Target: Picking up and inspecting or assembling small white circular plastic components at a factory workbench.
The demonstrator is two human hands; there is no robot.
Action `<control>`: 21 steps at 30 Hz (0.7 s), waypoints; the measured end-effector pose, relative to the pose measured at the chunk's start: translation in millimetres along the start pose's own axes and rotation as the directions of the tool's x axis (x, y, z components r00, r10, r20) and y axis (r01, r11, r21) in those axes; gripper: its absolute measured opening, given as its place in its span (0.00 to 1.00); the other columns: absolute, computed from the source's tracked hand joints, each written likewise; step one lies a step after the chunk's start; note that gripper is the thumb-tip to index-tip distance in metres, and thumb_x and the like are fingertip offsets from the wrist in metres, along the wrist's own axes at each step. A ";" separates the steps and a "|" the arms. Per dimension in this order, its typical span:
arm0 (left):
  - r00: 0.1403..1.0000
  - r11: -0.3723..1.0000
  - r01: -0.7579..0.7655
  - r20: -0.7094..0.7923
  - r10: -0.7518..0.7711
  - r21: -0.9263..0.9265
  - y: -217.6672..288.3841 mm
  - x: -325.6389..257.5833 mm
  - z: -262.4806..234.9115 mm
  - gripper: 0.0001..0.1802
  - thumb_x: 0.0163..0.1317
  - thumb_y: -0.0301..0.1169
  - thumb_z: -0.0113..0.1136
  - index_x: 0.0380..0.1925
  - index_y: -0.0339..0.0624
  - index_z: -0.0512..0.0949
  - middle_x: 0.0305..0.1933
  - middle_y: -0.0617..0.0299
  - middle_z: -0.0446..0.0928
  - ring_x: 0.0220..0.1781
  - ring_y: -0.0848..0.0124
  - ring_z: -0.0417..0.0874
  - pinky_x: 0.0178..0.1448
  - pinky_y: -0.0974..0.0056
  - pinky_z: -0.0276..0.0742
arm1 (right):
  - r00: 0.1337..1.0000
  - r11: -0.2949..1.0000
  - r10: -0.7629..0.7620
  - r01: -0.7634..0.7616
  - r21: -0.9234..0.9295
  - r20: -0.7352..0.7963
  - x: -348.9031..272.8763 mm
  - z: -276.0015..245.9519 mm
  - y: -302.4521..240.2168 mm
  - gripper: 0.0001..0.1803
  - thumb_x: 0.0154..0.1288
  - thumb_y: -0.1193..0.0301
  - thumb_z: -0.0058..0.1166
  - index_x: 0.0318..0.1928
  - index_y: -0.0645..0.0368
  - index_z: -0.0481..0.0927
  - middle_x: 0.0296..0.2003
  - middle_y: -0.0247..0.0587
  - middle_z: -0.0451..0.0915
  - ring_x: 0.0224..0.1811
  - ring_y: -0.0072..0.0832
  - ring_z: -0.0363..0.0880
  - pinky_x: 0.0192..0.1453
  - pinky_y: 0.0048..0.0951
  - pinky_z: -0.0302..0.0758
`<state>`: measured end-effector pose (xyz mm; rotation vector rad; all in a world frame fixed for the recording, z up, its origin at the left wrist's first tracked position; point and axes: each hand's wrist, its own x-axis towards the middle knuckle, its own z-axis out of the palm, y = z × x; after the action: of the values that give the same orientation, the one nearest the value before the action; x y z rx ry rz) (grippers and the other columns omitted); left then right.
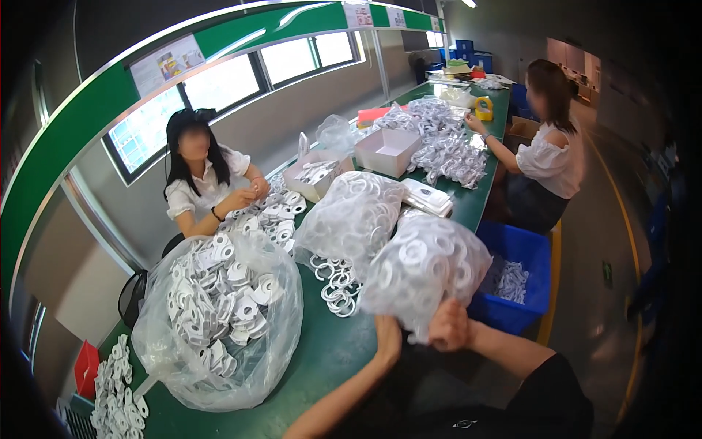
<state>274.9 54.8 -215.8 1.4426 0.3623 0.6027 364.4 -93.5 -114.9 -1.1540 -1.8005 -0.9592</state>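
Observation:
A clear plastic bag full of white ring-shaped parts (428, 267) is held up over the near right edge of the table. My right hand (448, 325) is closed in a fist round the bag's gathered lower end. From below, my left hand (388, 338) holds the same bag, its fingers mostly hidden behind the plastic. Just beyond it, another bag of white rings (351, 212) lies on the table, with loose white rings (338, 285) spilled beside it. To the left stands a large open plastic bag (281, 344) containing flat white parts with round holes (219, 293).
A blue bin (537, 293) with white parts stands right of the green table (329, 366). One co-worker (201, 175) handles parts across the table; another (548, 139) sits at the far right. White boxes (387, 151), piled parts (446, 146) and yellow tape (483, 110) lie further back.

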 end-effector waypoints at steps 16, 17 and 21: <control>0.950 0.936 -0.252 0.124 0.288 -0.246 -26.3 153.0 -77.8 0.18 0.70 0.36 0.39 0.51 0.35 0.72 0.48 0.53 0.77 0.50 0.65 0.77 0.55 0.60 0.73 | 0.989 0.992 0.057 -0.071 0.101 0.138 45.9 121.4 61.1 0.08 0.54 0.73 0.57 0.32 0.56 0.72 0.30 0.39 0.73 0.38 0.37 0.73 0.46 0.36 0.69; 0.943 0.932 -0.272 0.124 0.307 -0.241 -14.3 154.6 -86.6 0.18 0.70 0.36 0.39 0.50 0.36 0.72 0.47 0.53 0.77 0.49 0.65 0.77 0.54 0.60 0.73 | 0.992 0.994 0.040 -0.052 0.101 0.117 51.1 126.5 61.9 0.08 0.54 0.73 0.57 0.32 0.56 0.72 0.30 0.38 0.73 0.38 0.36 0.73 0.46 0.36 0.69; 0.986 0.966 0.124 -0.082 -0.146 -0.228 53.3 120.1 -63.7 0.18 0.67 0.35 0.44 0.50 0.35 0.73 0.47 0.54 0.78 0.50 0.65 0.78 0.52 0.60 0.74 | 0.980 0.991 -0.031 0.005 0.134 0.197 36.1 104.4 68.8 0.11 0.52 0.72 0.63 0.31 0.55 0.72 0.28 0.35 0.73 0.35 0.36 0.74 0.43 0.34 0.70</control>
<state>325.7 177.7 -155.6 1.1663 0.4526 0.5856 396.7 32.5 -113.4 -1.1857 -2.0044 -0.7426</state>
